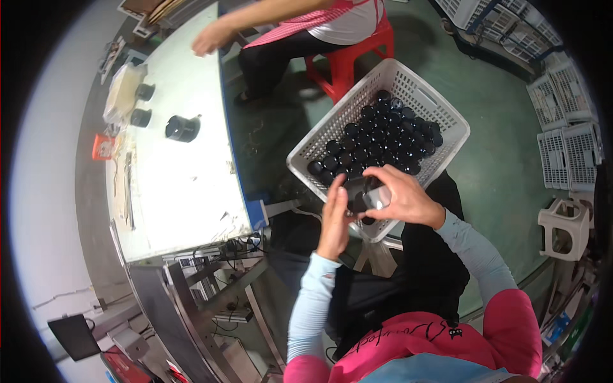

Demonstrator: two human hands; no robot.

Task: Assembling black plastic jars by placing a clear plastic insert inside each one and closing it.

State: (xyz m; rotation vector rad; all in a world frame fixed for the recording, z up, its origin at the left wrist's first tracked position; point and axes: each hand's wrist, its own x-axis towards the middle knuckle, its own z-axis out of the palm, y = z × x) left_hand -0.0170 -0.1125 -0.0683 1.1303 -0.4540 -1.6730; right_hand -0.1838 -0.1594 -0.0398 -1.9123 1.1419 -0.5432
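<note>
Held item: one dark piece (357, 195) with a shiny, pale right end, held over the near rim of the crate; whether one part or two, cannot tell.

Left hand (333, 218): fingers fairly straight, pressed with the thumb against the piece's left side.

Right hand (407, 196): thumb and fingers curved, clamped on its right end.

Crate (402, 90): pale plastic, perforated walls — contains many glossy black round pieces (378, 137), heaped loosely.

Table (185, 207), at left: white top; one larger dark cylinder (183, 129) and, farther left, two smaller dark cylinders (140, 117) beside a pale bundle (122, 94); an orange-red container (102, 147) at the far left edge.

Beyond: a co-worker's hand (212, 38) over the table — blurred — and a red stool (343, 67) under that person.
</note>
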